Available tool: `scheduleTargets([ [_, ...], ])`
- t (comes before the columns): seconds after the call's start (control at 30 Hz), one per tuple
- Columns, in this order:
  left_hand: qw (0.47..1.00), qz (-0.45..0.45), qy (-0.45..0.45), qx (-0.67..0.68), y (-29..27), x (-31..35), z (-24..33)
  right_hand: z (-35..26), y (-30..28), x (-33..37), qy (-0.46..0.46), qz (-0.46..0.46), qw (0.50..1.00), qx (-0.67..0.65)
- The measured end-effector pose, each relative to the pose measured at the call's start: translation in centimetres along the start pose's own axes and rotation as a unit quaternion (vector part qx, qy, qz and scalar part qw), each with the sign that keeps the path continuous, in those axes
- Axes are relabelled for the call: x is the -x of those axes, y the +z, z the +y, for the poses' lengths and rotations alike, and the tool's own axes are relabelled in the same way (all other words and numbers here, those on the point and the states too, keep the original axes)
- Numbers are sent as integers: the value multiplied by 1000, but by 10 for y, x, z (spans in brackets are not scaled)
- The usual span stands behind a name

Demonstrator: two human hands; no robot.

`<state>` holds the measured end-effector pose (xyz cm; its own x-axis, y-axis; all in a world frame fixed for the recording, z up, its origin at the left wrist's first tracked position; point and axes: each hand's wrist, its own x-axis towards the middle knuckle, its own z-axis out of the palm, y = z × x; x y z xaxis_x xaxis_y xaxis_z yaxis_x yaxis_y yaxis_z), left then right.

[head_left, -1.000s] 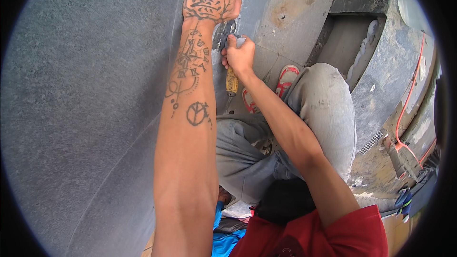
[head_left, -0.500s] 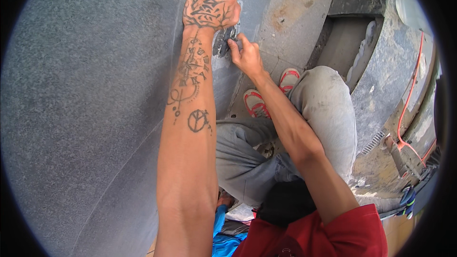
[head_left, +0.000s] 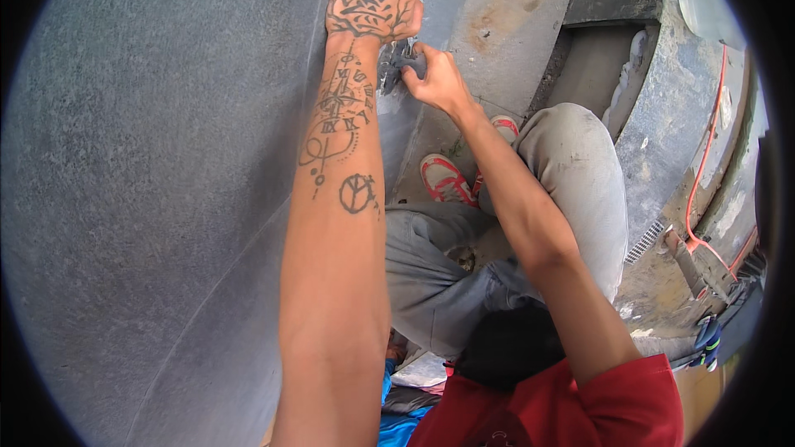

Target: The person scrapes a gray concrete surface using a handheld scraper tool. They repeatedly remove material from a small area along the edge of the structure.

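- The tattooed left hand (head_left: pixel 374 4) lies back upward along the edge of a large, curved, speckled grey panel (head_left: pixel 157 165); its fingers are extended and slightly spread, but the upper edge cuts off their tips, so whether they grip anything cannot be told.
- The bare right hand (head_left: pixel 439 81) is just beside and below it, thumb and forefinger pinching a small, flat, dark grey piece (head_left: pixel 411 64).
- That piece is at a rough, blackish patch with whitish flecks (head_left: pixel 387 74), right of the left wrist.
- Red-and-white sneakers (head_left: pixel 443 175) and faded grey jeans (head_left: pixel 575 178) are below the right hand.
- Farther right, a thin orange cord (head_left: pixel 708 161) runs past a rectangular, grey-floored recess (head_left: pixel 592 66).
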<state>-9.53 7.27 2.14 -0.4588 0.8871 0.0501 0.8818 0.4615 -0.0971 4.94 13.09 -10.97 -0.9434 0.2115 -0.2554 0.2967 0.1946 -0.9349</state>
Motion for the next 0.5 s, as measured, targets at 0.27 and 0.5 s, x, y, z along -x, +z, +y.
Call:
scheduleTargets([
  [0.27, 1000, 4, 3, -4, 0, 1, -2, -20, -8, -4, 106, -84, 988, -75],
  [0.5, 1000, -5, -2, 2, 4, 3, -1, -9, -5, 5, -104, -33, 986, 126],
])
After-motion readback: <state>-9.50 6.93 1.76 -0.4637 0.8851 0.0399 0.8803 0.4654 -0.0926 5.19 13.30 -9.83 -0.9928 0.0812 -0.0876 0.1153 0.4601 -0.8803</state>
